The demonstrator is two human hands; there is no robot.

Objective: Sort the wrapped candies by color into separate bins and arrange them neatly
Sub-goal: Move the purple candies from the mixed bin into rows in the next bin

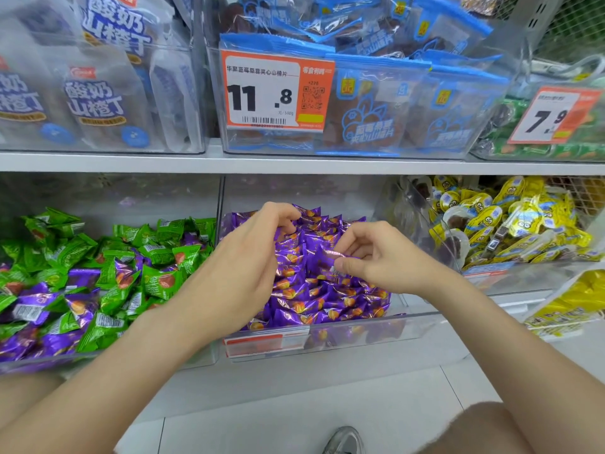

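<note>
A clear middle bin (357, 329) on the lower shelf is full of purple wrapped candies (314, 293). My right hand (376, 257) is over that pile and pinches one purple candy (322, 257) between thumb and fingers. My left hand (252, 247) is over the bin's left side, fingers curled down into the purple candies near the back; whether it holds one is hidden. The left bin (108, 358) holds green candies (157, 253) mixed with purple ones (42, 306).
A tilted clear bin of yellow wrapped sweets (504, 221) stands at the right. The upper shelf (294, 163) carries bins of blue-edged packets (386, 103) and white bags (95, 93), with price tags. A shoe (343, 440) shows on the floor below.
</note>
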